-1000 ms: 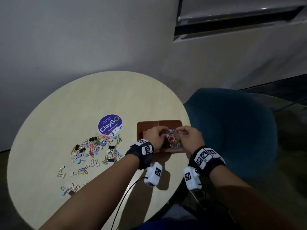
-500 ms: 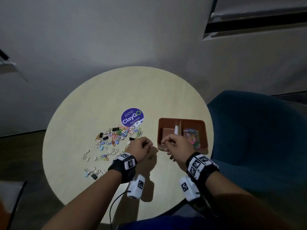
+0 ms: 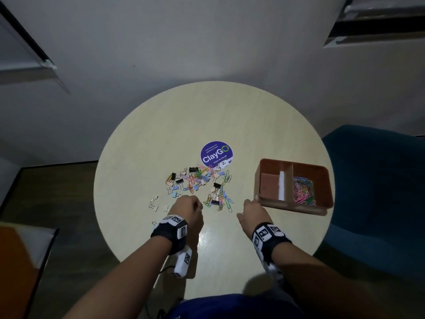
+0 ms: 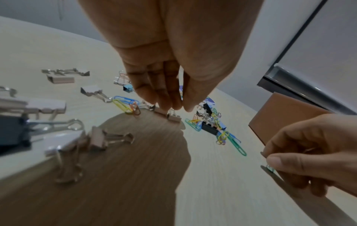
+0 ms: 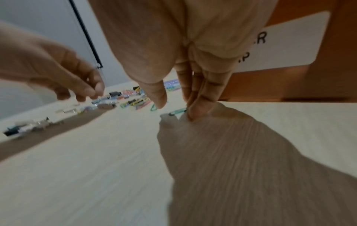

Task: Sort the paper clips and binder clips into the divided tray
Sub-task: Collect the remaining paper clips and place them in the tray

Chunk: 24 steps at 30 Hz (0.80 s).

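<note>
A mixed pile of coloured paper clips and binder clips point(image 3: 197, 178) lies mid-table. The brown divided tray point(image 3: 296, 207) stands to its right; its right compartment holds coloured paper clips point(image 3: 303, 191), the left one looks bare. My left hand point(image 3: 195, 202) is at the pile's near edge, where its bunched fingertips point(image 4: 170, 105) pinch the wire handle of a small beige binder clip point(image 4: 172, 118) that rests on the table. My right hand point(image 3: 249, 204) is by the tray's near left corner. Thumb and fingers point(image 5: 195, 110) close on a green paper clip point(image 5: 177, 112) lying flat.
A purple round ClayGO sticker point(image 3: 216, 154) sits behind the pile. Loose white binder clips point(image 3: 154, 203) lie left of my left hand. A blue chair point(image 3: 377, 192) stands right of the round table point(image 3: 230, 118). An orange object point(image 3: 13, 261) is at lower left.
Both hands left the tray's right compartment and moved left and nearer. The left went to the pile's near edge, the right to the table beside the tray. The head view shifted.
</note>
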Tool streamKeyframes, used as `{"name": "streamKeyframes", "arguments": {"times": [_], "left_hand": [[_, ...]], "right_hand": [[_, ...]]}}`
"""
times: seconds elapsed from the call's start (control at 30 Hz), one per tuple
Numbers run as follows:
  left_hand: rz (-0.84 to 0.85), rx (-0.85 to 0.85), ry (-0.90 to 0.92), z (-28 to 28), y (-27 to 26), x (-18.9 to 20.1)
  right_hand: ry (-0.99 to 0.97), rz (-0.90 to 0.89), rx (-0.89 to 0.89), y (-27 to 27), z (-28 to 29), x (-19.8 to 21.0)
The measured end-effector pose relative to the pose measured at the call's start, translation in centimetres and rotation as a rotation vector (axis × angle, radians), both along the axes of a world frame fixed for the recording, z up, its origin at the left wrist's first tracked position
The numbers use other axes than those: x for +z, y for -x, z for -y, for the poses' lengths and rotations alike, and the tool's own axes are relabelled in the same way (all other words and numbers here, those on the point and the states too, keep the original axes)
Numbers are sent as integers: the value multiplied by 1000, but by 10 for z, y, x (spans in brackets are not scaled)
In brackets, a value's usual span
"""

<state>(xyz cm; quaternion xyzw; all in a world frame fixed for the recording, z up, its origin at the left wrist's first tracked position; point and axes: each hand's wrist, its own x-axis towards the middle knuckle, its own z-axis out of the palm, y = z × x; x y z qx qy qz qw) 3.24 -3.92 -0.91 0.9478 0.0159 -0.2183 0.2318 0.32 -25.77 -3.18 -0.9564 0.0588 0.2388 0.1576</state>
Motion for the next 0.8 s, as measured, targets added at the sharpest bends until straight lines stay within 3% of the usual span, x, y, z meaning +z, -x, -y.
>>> {"name": "streamKeyframes", "arguments": {"times": [0.3,0.43,0.63,0.8], "left_hand": [[83,-56,-79,-25,-29,-9],[88,-96,-103,-21,-36,-18],[61,59,-116,-21,-59,-27],[16,20,-182,-16,-71,-30]], "right_hand": [[54,-4,-86,-6,-17,-5],[2,-26,-171,-7,-18,-6],[-61,-51,-229,-4,-20,-3],[-229,25,-347,-11,-27,1]]}}
